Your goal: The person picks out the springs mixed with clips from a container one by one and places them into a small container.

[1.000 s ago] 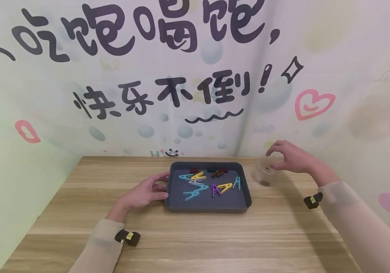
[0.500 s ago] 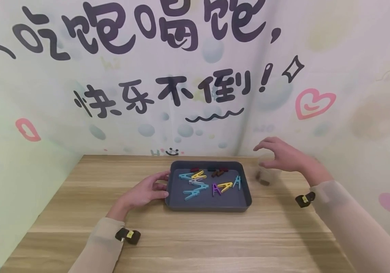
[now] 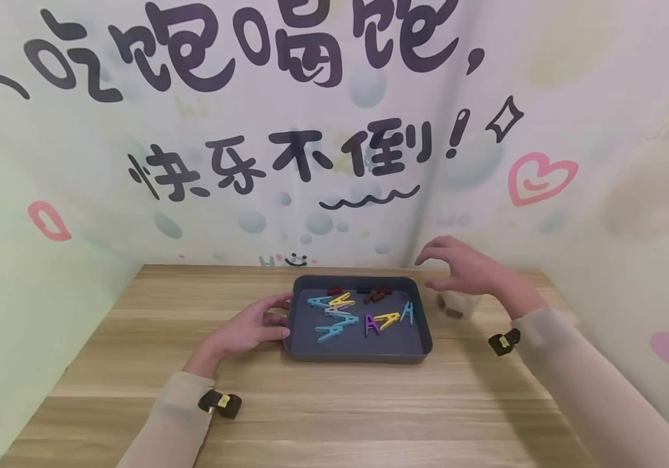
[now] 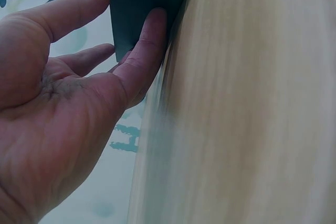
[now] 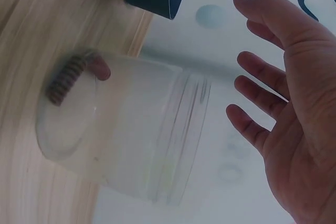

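A dark grey tray lies on the table, with small clothespins in blue, yellow, purple and pale lilac inside. Small brown, dark red and black pieces lie along its back. My left hand rests its fingertips against the outside of the tray's left wall. A clear plastic jar stands right of the tray, holding a ribbed brown piece and a reddish one at its bottom. Over the jar, my right hand is spread with nothing in it, partly hiding the jar in the head view.
The wood-grain table runs back to a printed cloth wall just behind the tray and jar. More cloth closes in the left side and right side.
My right hand has drifted left from the jar's far side toward the tray, still holding nothing. The left hand and the tray have stayed in place.
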Available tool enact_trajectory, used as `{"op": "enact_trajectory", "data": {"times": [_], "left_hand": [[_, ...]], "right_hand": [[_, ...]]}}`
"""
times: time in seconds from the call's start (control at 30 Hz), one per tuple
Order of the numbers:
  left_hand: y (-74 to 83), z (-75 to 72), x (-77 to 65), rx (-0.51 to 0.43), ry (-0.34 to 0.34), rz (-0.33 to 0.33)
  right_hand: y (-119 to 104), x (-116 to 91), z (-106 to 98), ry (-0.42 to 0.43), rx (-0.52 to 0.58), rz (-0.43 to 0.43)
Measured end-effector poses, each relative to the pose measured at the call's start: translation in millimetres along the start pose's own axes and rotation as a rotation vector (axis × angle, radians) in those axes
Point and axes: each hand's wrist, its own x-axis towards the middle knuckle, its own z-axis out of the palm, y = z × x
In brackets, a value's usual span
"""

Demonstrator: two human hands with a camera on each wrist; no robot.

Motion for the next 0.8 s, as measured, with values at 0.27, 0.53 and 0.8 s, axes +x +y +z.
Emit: {"op": "enact_trajectory", "data": {"times": [0.27,0.53,0.8], "left_hand": [[0.6,-0.5,-1.2,-0.008,-0.001,0.005],[-0.5,-0.2,-0.9,0.009,-0.001,-0.007],[-0.4,-0.7,-0.9,0.006,0.0,-0.003]], "right_hand": [[-6,13,11,-0.04,0.05,0.015],[-18,30,22,-0.058,0.048,-0.033],[-24,47,35,-0.104,0.009,-0.09]]}}
